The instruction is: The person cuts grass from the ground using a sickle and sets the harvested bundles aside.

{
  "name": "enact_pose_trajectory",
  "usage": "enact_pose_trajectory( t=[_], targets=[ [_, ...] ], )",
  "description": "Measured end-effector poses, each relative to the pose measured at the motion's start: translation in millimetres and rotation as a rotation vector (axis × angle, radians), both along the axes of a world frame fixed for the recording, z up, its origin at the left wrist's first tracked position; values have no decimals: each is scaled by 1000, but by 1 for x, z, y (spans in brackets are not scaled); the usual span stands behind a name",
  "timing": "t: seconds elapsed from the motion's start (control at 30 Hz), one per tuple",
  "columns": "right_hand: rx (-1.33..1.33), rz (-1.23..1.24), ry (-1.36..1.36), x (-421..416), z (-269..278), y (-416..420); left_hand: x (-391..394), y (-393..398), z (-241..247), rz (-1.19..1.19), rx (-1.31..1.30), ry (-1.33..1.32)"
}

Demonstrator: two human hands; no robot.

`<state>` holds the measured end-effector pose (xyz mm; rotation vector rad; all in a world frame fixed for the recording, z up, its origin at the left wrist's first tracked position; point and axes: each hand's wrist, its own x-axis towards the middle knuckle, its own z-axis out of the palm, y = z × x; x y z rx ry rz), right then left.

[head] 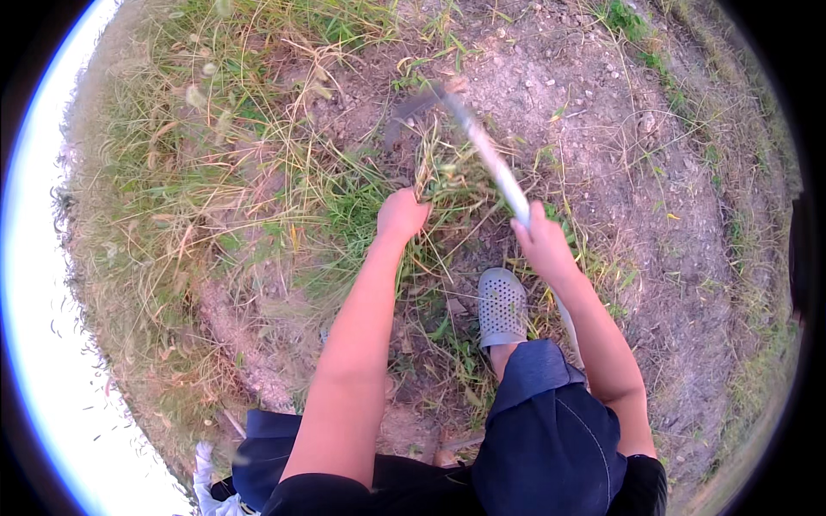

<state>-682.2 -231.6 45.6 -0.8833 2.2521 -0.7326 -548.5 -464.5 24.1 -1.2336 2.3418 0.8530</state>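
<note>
My left hand is closed around a bunch of cut or pulled grass, whose stems stick up and spread to the right. My right hand grips the pale, straight handle of a long-handled sickle. Its dark blade, blurred, points left from the handle's far end, beyond the grass bunch. The handle's lower part runs back below my right hand, partly behind my forearm. Between my arms, my foot in a grey perforated clog stands on the soil.
Tall grass and weeds cover the ground on the left. Dry soil with small stones stretches to the right, with sparse weeds along it. A white cloth-like item shows at the lower left. A dark object stands at the right rim.
</note>
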Motion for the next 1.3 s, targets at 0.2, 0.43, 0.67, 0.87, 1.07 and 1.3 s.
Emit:
enact_pose_trajectory(
  t=[0.2,0.43,0.67,0.87,1.07,1.3],
  targets=[
    [284,-139,-79,12,34,140,14,-9,77,5,106,182],
    [122,-340,105,-4,75,167,148,-75,172,210,-114,266],
    [-81,-225,-95,-4,51,28,183,-131,175,-284,-837,-328],
    [-135,-137,-100,-3,56,-26,88,-135,68,-406,-714,-153],
    [-117,-130,-105,-5,55,-41,38,-172,18,-42,-387,-182],
    [-135,-19,-106,-1,12,-137,84,-205,-42,-112,-259,-514]
  ],
)
